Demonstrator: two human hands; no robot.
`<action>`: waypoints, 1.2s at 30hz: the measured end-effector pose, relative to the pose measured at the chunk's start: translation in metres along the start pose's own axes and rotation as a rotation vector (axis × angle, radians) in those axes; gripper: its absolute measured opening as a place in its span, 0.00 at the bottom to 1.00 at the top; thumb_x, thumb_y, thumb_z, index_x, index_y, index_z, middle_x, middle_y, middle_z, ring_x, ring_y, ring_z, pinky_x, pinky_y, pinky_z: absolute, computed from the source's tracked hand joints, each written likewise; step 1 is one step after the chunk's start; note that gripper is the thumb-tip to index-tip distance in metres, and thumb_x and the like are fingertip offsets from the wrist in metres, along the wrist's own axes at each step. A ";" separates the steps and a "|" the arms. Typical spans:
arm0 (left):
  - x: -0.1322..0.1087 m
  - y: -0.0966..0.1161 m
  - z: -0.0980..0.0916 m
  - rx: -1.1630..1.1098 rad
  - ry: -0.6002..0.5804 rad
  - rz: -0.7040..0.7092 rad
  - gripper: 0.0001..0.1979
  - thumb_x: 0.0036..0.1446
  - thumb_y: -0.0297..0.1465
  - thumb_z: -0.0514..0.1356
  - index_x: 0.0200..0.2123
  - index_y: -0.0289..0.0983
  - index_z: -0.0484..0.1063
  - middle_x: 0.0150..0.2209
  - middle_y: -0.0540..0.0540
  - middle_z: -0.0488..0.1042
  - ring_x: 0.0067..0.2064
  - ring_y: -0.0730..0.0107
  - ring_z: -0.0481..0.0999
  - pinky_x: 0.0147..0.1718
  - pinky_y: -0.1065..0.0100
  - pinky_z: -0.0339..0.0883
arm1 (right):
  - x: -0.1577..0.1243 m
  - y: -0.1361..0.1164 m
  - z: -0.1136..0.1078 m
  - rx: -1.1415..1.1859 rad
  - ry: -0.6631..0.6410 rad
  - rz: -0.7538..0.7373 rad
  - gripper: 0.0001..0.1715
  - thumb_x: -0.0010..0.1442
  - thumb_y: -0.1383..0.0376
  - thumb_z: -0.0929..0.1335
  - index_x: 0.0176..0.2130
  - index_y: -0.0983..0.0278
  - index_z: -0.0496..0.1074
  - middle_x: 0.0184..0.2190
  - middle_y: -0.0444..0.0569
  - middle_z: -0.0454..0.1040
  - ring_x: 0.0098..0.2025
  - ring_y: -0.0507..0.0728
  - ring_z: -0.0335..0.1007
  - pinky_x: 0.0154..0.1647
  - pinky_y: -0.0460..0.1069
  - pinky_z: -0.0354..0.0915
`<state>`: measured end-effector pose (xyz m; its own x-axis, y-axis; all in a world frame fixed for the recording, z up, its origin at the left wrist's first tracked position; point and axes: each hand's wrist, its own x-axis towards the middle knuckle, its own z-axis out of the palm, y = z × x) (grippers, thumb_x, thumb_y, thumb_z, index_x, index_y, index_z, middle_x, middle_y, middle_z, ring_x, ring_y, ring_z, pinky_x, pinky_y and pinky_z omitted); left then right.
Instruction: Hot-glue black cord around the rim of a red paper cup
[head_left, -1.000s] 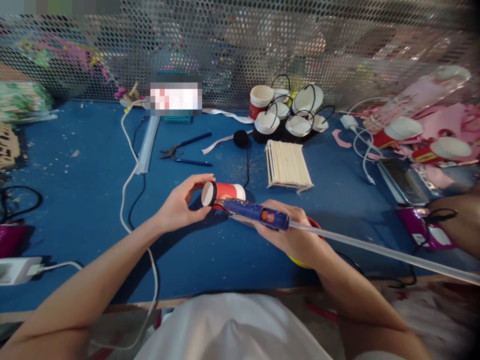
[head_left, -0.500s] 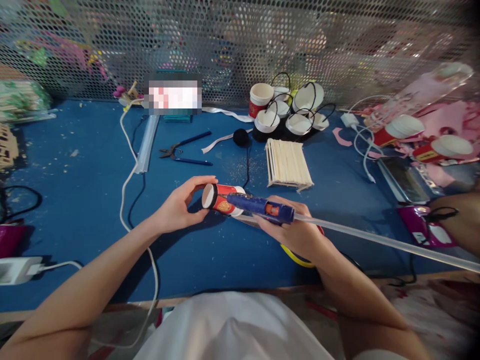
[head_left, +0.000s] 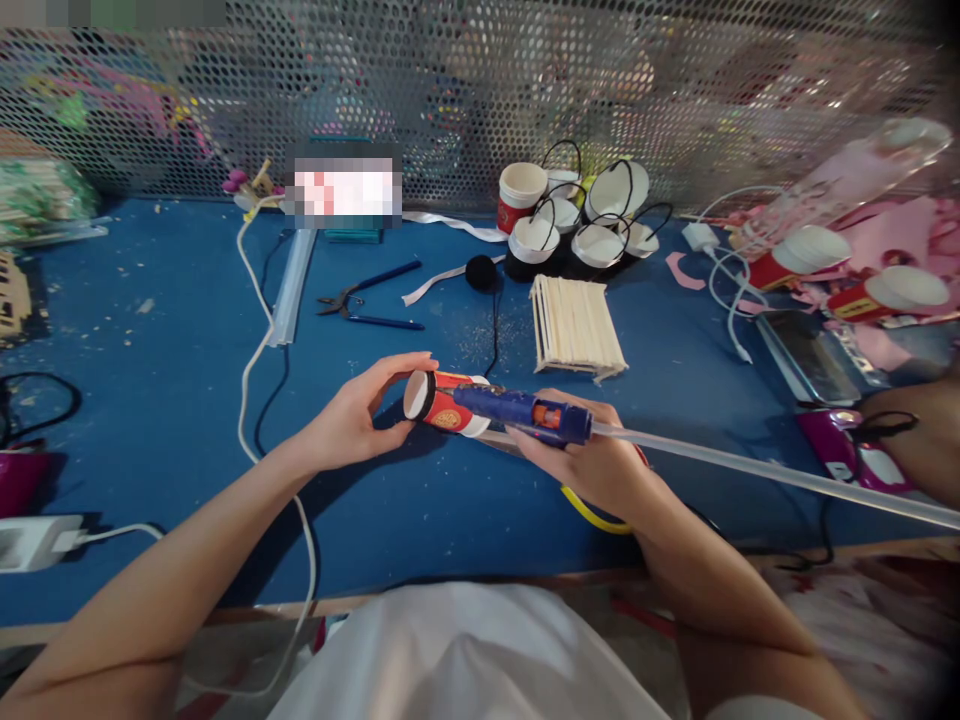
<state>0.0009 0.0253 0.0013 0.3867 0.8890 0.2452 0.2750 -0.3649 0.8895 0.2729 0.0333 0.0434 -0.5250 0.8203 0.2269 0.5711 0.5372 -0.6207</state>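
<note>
A red paper cup point(head_left: 450, 416) lies on its side in my left hand point(head_left: 352, 420), its open rim towards the left and a black band round it near that rim. My right hand point(head_left: 592, 460) grips a blue glue gun point(head_left: 510, 408), whose tip is over the cup by the black band. A long clear glue stick point(head_left: 750, 465) runs out of the gun's back to the right. Yellow handles point(head_left: 596, 512) show under my right hand, together with part of a blade. A black cord runs from behind the cup up to a black ball of cord point(head_left: 481, 273).
Pliers point(head_left: 367, 305), a stick bundle point(head_left: 576, 325) and several cups with black cord loops point(head_left: 596, 245) lie beyond my hands on the blue table point(head_left: 375, 530). A white cable point(head_left: 244, 400) crosses the left side. Another person's arm point(head_left: 919, 440) rests at the right by a phone point(head_left: 806, 355).
The cup has turned slightly in my left hand. My right hand and the glue gun have barely moved.
</note>
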 end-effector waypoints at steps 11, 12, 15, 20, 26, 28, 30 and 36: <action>0.001 0.004 -0.001 0.129 -0.017 0.043 0.36 0.47 0.21 0.61 0.60 0.42 0.57 0.60 0.39 0.62 0.60 0.55 0.64 0.60 0.54 0.57 | 0.001 -0.001 -0.003 -0.012 -0.020 0.014 0.06 0.58 0.63 0.66 0.33 0.64 0.72 0.25 0.47 0.72 0.24 0.51 0.65 0.26 0.47 0.62; 0.001 0.005 -0.001 0.145 -0.018 0.048 0.35 0.47 0.21 0.61 0.60 0.41 0.57 0.59 0.39 0.62 0.60 0.55 0.64 0.61 0.54 0.57 | 0.002 0.000 -0.002 -0.013 -0.006 0.025 0.07 0.58 0.63 0.66 0.32 0.64 0.72 0.24 0.47 0.72 0.23 0.51 0.65 0.25 0.47 0.62; 0.001 0.007 -0.001 0.187 -0.020 0.046 0.34 0.48 0.21 0.61 0.59 0.41 0.58 0.59 0.39 0.63 0.59 0.57 0.65 0.60 0.55 0.58 | 0.003 0.000 0.001 -0.016 0.039 0.038 0.07 0.56 0.62 0.67 0.31 0.65 0.72 0.23 0.47 0.72 0.23 0.51 0.65 0.25 0.47 0.62; 0.001 0.008 -0.001 0.211 -0.020 0.054 0.34 0.48 0.22 0.61 0.59 0.40 0.58 0.59 0.39 0.63 0.59 0.56 0.65 0.60 0.56 0.58 | 0.003 -0.002 -0.001 -0.014 0.016 0.038 0.05 0.56 0.65 0.67 0.29 0.64 0.71 0.22 0.46 0.70 0.23 0.50 0.63 0.24 0.46 0.61; 0.002 0.010 -0.001 0.213 -0.022 0.059 0.35 0.47 0.21 0.61 0.59 0.41 0.58 0.58 0.39 0.65 0.59 0.55 0.66 0.59 0.54 0.59 | 0.004 0.001 0.002 -0.030 0.057 0.046 0.05 0.55 0.64 0.69 0.29 0.64 0.68 0.23 0.45 0.71 0.23 0.50 0.64 0.24 0.45 0.61; 0.001 0.009 0.000 0.199 -0.019 0.043 0.35 0.47 0.21 0.61 0.59 0.42 0.58 0.58 0.39 0.64 0.58 0.55 0.66 0.59 0.54 0.58 | 0.003 0.003 0.004 -0.036 0.051 0.043 0.07 0.55 0.63 0.69 0.29 0.63 0.67 0.23 0.44 0.69 0.23 0.49 0.63 0.24 0.44 0.60; 0.000 0.007 0.001 0.149 -0.006 0.028 0.36 0.47 0.22 0.62 0.60 0.43 0.57 0.58 0.39 0.64 0.58 0.55 0.67 0.59 0.53 0.58 | 0.002 0.003 0.005 -0.040 0.032 0.033 0.07 0.56 0.64 0.68 0.29 0.63 0.66 0.22 0.43 0.68 0.23 0.49 0.63 0.24 0.44 0.60; -0.001 0.001 0.004 -0.007 0.046 -0.039 0.40 0.47 0.22 0.63 0.62 0.45 0.52 0.56 0.39 0.65 0.57 0.57 0.67 0.57 0.54 0.61 | -0.001 -0.002 0.003 -0.041 0.026 0.022 0.09 0.55 0.66 0.68 0.27 0.62 0.62 0.21 0.40 0.66 0.21 0.48 0.62 0.23 0.44 0.58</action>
<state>0.0041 0.0235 0.0002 0.3345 0.9144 0.2278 0.2827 -0.3280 0.9014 0.2703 0.0309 0.0426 -0.4957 0.8366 0.2332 0.6080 0.5260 -0.5946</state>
